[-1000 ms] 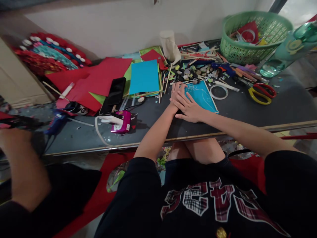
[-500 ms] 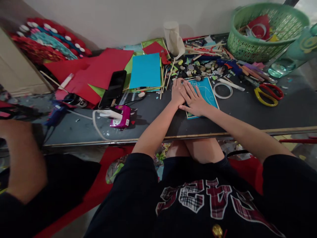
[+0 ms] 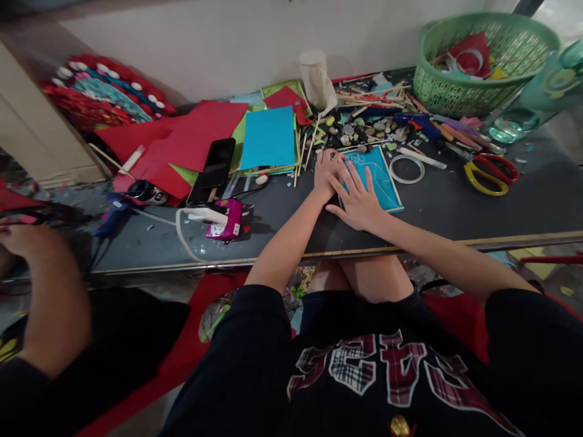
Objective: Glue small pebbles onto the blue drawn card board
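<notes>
A blue card panel point(image 3: 381, 177) with a pale line drawing and thin wooden strips along its edges lies on the dark table. My left hand point(image 3: 327, 175) rests on its upper left edge, fingers bent over and lying against it. Spread over the panel's left part is my right hand point(image 3: 359, 200), palm down, its fingertips close to the left hand's fingers. Both hands hide the panel's left side and lower left corner. A roll of clear tape point(image 3: 407, 169) lies just right of the panel, and small pebbles point(image 3: 362, 132) are scattered beyond it.
Red-and-yellow scissors point(image 3: 489, 174) and a green basket point(image 3: 483, 91) are on the right, beside a water bottle point(image 3: 523, 103). To the left are blue paper point(image 3: 268, 138), a black phone point(image 3: 218, 162), a purple power adapter point(image 3: 225, 220) and a glue gun point(image 3: 113, 215). Another person's arm point(image 3: 54, 291) is at far left.
My right hand has slid slightly down toward the table's front edge, with its fingers wider apart, and now covers the panel's lower left corner. The left hand stays at the panel's edge.
</notes>
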A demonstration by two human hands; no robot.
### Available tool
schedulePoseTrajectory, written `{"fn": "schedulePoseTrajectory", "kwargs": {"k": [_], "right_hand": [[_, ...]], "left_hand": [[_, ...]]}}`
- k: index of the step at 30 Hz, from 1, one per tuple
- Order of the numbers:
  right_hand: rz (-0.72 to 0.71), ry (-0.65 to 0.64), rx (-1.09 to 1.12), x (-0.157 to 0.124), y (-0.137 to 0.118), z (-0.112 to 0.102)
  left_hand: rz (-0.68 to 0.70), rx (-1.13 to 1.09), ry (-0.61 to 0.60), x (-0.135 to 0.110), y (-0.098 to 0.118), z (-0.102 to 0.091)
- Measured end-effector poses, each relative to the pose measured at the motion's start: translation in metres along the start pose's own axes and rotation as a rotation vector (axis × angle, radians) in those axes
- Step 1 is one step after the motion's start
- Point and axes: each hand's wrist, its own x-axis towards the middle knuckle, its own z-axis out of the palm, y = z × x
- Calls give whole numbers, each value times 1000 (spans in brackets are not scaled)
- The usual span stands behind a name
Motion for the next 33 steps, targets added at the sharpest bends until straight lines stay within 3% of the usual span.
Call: {"fn": "schedulePoseTrajectory", "kwargs": {"k": [4,8,13,16,21,23,25,29,33], "right_hand": [[97,40,28,-4,6,0],[259,61,84,-6,17,14],[159,71,35,-8,17,1],[178,101,23,-9,12,-9],[236,-105,93,-3,17,-1],[180,-103,131,0,29,-8],[104,10,130,-1,47,-24],[329,195,-56,-22,93,-53],[455,146,-169,-54,122,-55]], "left_hand": [[24,17,9,-2,1,0],[25,4,19,-4,5,-3],[28,36,-23,-6,10,-8],[10,44,-20,-6,12,-8],[28,13,-33,-6,11,-9],[33,11,-16,-6,10,-8],[29,22,0,-5,10,-6],[-19,59,-8,-2,15,-2],[-19,105,3,-1,18,-2]]}}
